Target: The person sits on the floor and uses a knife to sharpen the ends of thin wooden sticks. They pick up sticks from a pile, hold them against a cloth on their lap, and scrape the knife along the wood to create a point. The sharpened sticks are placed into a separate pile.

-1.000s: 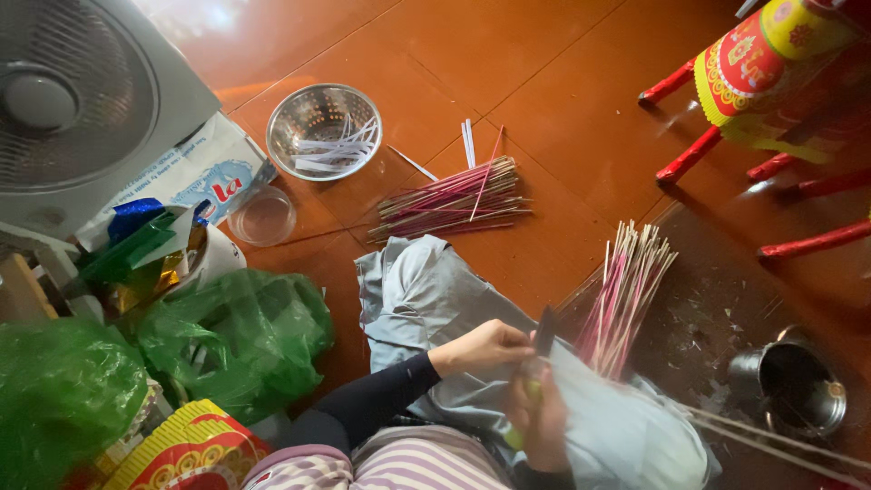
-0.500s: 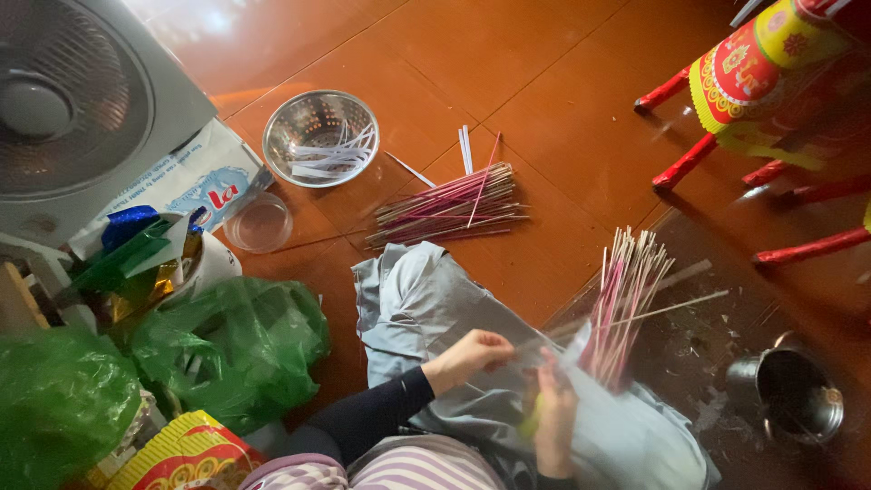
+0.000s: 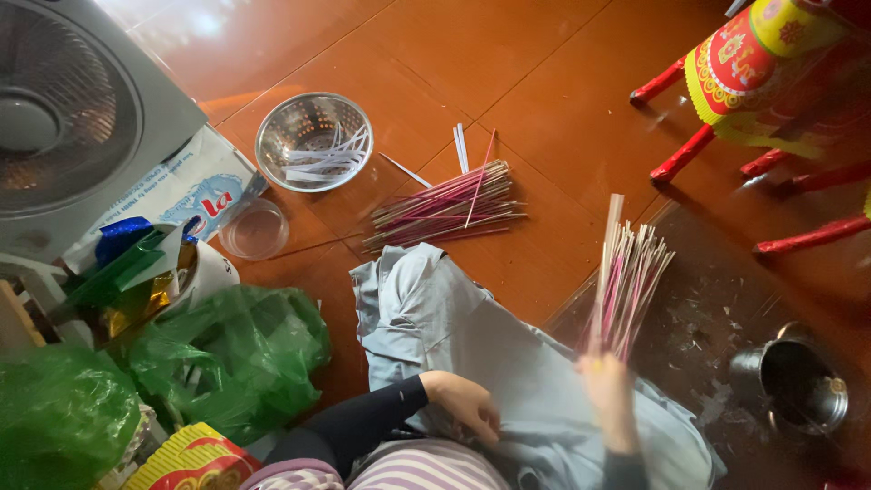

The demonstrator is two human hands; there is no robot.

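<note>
A fanned bunch of thin pink and pale sticks (image 3: 626,286) is pinched at its lower end by the right hand (image 3: 610,399), blurred, at about five o'clock. The sticks are judged light, stiff and brittle, best taken together near the base. The left hand (image 3: 467,406) is rested, loosely curled and holding nothing, on grey cloth (image 3: 426,313). A second bundle (image 3: 445,207) is seen at twelve o'clock, a steel colander (image 3: 313,141) at eleven

Glossy red-brown tiled floor (image 3: 544,82), grey fan (image 3: 63,127), red stool legs (image 3: 676,163)
</note>
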